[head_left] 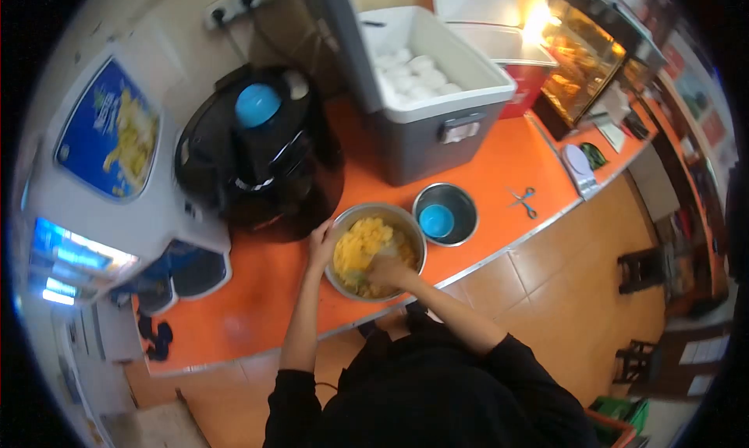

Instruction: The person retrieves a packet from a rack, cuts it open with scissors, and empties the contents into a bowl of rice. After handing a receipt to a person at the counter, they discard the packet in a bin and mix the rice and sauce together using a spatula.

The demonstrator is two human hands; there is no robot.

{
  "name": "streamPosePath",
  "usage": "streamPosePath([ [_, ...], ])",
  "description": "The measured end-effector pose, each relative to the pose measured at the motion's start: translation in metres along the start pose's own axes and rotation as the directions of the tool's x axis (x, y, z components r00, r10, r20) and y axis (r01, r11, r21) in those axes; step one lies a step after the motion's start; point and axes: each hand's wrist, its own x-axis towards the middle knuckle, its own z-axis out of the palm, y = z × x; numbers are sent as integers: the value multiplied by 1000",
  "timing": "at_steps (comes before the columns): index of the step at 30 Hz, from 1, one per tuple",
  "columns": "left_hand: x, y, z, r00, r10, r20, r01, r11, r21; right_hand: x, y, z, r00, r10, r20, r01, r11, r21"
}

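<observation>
A wide metal bowl [422, 253] stands on the orange counter and holds yellow, mashed-looking food [360, 241] with browner liquid at the right and bottom. My left hand [321, 245] grips the bowl's left rim, fingers closed over the edge. Inside the bowl, low and right of its middle, is my right hand [388, 272]. Its fingers look curled, and a pale blurred shape at their tips is too smeared to name. Right beside the bowl stands a smaller metal bowl [466, 214] with a blue cup [437, 221] in it.
Behind the bowl are a black rounded appliance [273, 163] with a blue bowl [258, 106] on top and an open grey cooler [421, 140] of white packets. Scissors [527, 201] lie right on the orange counter [257, 315]. A white dispenser [168, 191] stands left, a lit food warmer [581, 66] far right.
</observation>
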Motion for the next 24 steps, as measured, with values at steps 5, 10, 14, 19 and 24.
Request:
streamPosePath([
  [5,-6,-19,2,998,-51,-27,48,995,-90,-10,16,-50,912,292,-288,-119,860,496],
  [10,-9,18,0,996,-68,-63,71,996,48,-10,-14,-14,961,258,-102,-254,966,55],
  [14,-4,-14,10,990,70,-125,-72,997,-16,-39,12,-65,971,219,-101,-224,973,-46],
  [19,0,6,4,996,-90,26,87,992,86,29,24,-65,973,228,-47,-212,952,222],
  [24,0,-10,13,995,50,-89,-45,998,49,-49,-42,-71,979,80,190,-14,945,-327],
])
